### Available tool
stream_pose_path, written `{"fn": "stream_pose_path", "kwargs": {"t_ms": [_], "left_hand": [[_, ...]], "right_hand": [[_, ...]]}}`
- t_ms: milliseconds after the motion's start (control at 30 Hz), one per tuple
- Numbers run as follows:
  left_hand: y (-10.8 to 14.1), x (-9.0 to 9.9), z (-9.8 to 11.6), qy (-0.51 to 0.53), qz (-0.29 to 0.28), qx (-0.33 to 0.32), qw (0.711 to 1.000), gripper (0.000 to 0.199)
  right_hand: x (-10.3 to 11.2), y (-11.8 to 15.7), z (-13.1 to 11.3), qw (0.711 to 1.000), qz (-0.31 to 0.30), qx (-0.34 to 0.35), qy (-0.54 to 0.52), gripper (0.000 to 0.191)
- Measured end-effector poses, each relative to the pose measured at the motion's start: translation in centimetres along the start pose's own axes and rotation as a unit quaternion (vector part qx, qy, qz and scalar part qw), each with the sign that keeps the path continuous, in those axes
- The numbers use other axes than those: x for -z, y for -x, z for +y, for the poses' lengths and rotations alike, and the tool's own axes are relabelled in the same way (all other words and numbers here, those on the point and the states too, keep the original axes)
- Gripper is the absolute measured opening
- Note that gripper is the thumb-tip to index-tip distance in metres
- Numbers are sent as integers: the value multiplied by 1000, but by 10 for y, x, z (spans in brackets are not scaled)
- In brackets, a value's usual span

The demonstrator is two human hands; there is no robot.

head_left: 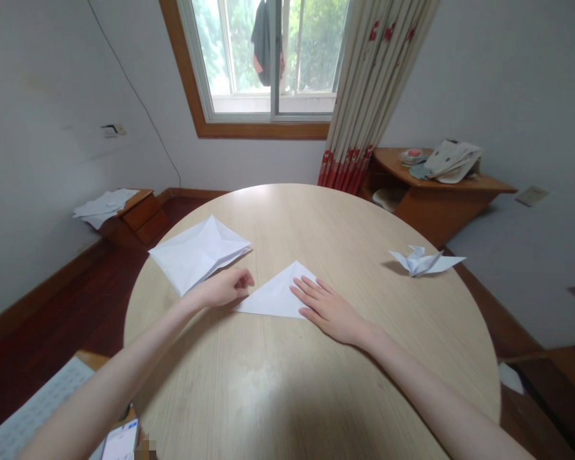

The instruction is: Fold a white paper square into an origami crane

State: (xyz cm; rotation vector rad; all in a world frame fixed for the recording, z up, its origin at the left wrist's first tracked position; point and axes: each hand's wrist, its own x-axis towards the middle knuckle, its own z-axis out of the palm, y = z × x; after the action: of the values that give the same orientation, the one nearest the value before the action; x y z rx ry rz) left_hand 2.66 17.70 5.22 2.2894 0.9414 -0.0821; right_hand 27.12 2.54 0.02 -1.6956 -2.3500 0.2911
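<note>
A white sheet of paper folded into a triangle (273,295) lies on the round wooden table (268,390), one corner pointing away from me. My right hand (333,313) rests flat over its right part, fingers spread, covering the right corner. At the left corner is my left hand (225,287), with its fingers curled in and no paper visible between them. Whether it touches the sheet I cannot tell. Beyond my left wrist lies a stack of creased white paper (199,252). A folded paper crane (421,260) stands near the table's right edge.
A small brown cabinet with papers (108,204) on it stands at the left. At the back right, a wooden desk (441,185) carries a cloth bag (455,160). A phone (121,441) lies at the lower left, below the table's edge.
</note>
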Motion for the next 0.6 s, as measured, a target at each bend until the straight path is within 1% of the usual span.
{"fn": "stream_pose_path", "kwargs": {"t_ms": [67,167,233,300,400,600], "left_hand": [[-4,-12,13,4,47,-2,999,30],[-9,-35,30,5,99,-18,995,31],[-11,-49,36,-13,166,-32,986,30],[-11,-60,38,-28,206,-29,978,32],[-10,-71,34,-21,232,-29,972,33],[-9,-79,27,27,276,-65,959,35]], "right_hand": [[1,0,-1,1000,-2,-9,-2,54],[0,0,-2,1000,13,-17,-10,58],[-1,0,-1,999,28,-19,-13,59],[-3,-1,1,999,39,-24,-6,61],[-8,-1,4,998,59,-26,10,63],[-12,0,4,995,84,-25,52,64]]}}
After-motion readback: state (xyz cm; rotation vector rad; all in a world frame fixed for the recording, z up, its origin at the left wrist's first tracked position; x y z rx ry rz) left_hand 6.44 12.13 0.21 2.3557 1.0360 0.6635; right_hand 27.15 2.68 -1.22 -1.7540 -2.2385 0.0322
